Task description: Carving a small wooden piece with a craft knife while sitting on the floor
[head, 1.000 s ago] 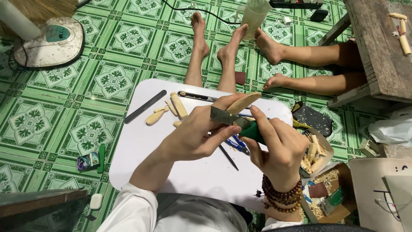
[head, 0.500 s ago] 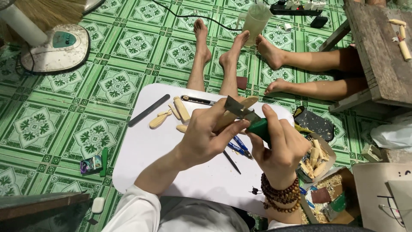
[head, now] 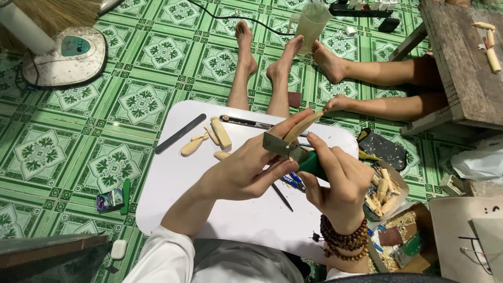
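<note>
Above the white tabletop (head: 173,183), the left hand (head: 246,170) pinches a pale wooden stick (head: 302,127) in its fingers, its lower end hidden behind a flat blade (head: 276,143). The right hand (head: 338,183) is clenched round the green handle (head: 314,163), mostly covered by its fingers.

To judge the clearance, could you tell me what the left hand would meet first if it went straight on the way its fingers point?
Probably the right hand and the green-handled blade it holds; the left hand almost touches them already.
</note>
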